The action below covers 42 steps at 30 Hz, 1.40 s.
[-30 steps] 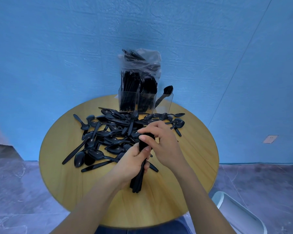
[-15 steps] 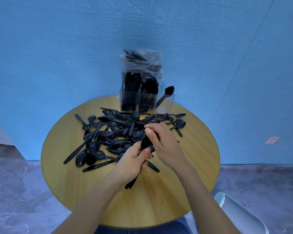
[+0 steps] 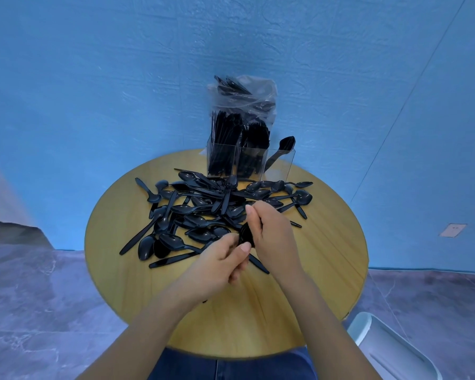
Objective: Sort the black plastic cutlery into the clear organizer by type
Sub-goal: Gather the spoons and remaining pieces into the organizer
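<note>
Both hands meet mid-frame: left hand (image 3: 217, 264) and right hand (image 3: 272, 234) still pinch the stacked black plastic spoons (image 3: 246, 236), whose handles now hide behind the left palm instead of dangling. Clear plastic organizer (image 3: 247, 160) sits upper centre on the round wooden table (image 3: 327, 270).

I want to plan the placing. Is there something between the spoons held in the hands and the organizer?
Yes. The pile of loose spoons lies on the table between the held bundle and the clear organizer. Lifted above the pile, nothing visible blocks the way.
</note>
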Each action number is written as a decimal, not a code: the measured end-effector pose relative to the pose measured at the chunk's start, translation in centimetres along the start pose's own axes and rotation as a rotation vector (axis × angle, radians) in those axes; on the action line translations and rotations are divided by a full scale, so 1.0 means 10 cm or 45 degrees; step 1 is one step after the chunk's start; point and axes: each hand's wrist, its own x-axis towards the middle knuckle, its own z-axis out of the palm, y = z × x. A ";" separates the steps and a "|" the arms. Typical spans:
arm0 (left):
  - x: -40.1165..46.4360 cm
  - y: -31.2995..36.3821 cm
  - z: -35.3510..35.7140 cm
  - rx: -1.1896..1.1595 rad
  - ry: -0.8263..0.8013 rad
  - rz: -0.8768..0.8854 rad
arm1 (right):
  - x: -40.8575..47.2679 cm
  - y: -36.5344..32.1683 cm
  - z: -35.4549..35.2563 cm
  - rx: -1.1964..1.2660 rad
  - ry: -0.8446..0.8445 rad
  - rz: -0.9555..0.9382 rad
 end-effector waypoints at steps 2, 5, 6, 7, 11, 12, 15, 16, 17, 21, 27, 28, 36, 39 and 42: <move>-0.03 -0.03 -0.02 0.101 0.017 0.052 | -0.03 0.00 0.06 -0.036 0.069 0.060; -0.09 -0.07 -0.04 0.135 0.052 0.092 | -0.08 -0.08 0.14 -0.022 0.096 0.051; -0.10 -0.08 -0.04 0.075 0.065 0.093 | -0.08 -0.10 0.17 0.006 0.075 0.038; -0.11 -0.10 -0.05 0.008 0.081 0.086 | -0.08 -0.12 0.20 0.025 0.036 0.022; -0.16 -0.18 -0.13 -0.061 0.130 0.101 | -0.07 -0.15 0.22 0.142 -0.126 0.001; -0.16 -0.18 -0.16 -0.064 0.157 0.105 | -0.08 -0.15 0.20 0.206 -0.139 0.039; -0.13 -0.24 -0.29 -0.045 0.329 0.103 | -0.10 -0.05 0.14 0.109 -0.130 0.156; -0.12 -0.26 -0.32 -0.045 0.379 0.094 | -0.11 -0.01 0.13 0.007 -0.156 0.186; -0.10 -0.28 -0.34 -0.046 0.417 0.085 | -0.12 0.02 0.13 -0.091 -0.218 0.216; -0.08 -0.33 -0.33 -0.002 0.503 0.078 | -0.17 0.03 0.15 -0.346 -0.475 0.224; -0.08 -0.34 -0.32 -0.001 0.544 0.108 | -0.14 0.03 0.22 -0.589 -0.450 0.166; -0.08 -0.34 -0.32 -0.001 0.545 0.110 | -0.13 0.04 0.21 -0.593 -0.448 0.162; -0.08 -0.36 -0.31 0.001 0.549 0.103 | -0.15 0.09 0.18 -0.718 -0.454 0.069; -0.08 -0.36 -0.31 -0.015 0.559 0.107 | -0.16 0.12 0.14 -0.754 -0.434 0.048; -0.07 -0.35 -0.32 -0.005 0.558 0.092 | -0.19 0.13 0.09 -0.759 -0.405 0.032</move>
